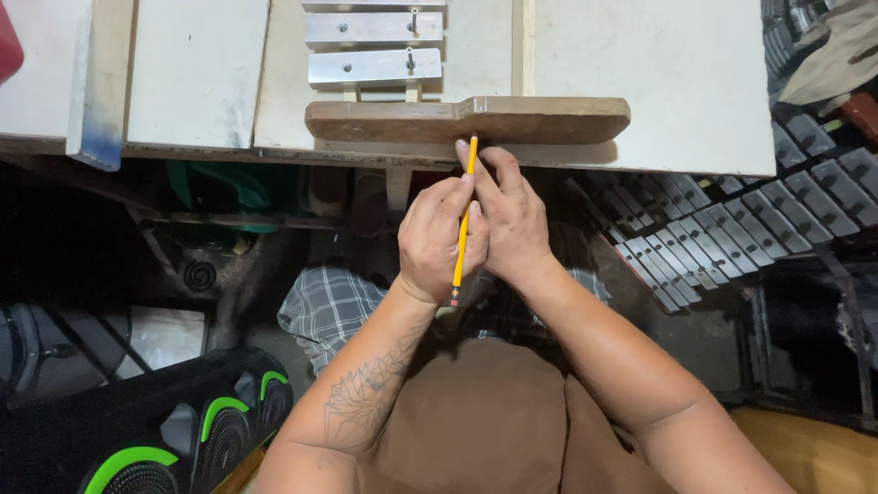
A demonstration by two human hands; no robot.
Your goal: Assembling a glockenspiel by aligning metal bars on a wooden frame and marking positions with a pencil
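Wooden piece [466, 119] lies across the near edge of the table [658, 73]; metal bars [373, 41] lie on the table just behind it. Both hands, left hand [439, 240] beside right hand [510, 220], sit before the edge, pencil [464, 224] between them, tip at the wooden piece. More bars [732, 229] lie lower right.

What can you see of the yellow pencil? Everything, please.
The yellow pencil is a slim wooden-looking stick with a dark eraser end toward the person and its tip pointing away, near the front edge of the brown wooden piece on the white table; whether tip and wood touch cannot be told. It stands nearly upright in the picture, slightly tilted. Both hands pinch it: left hand and right hand, clasped together around its middle.
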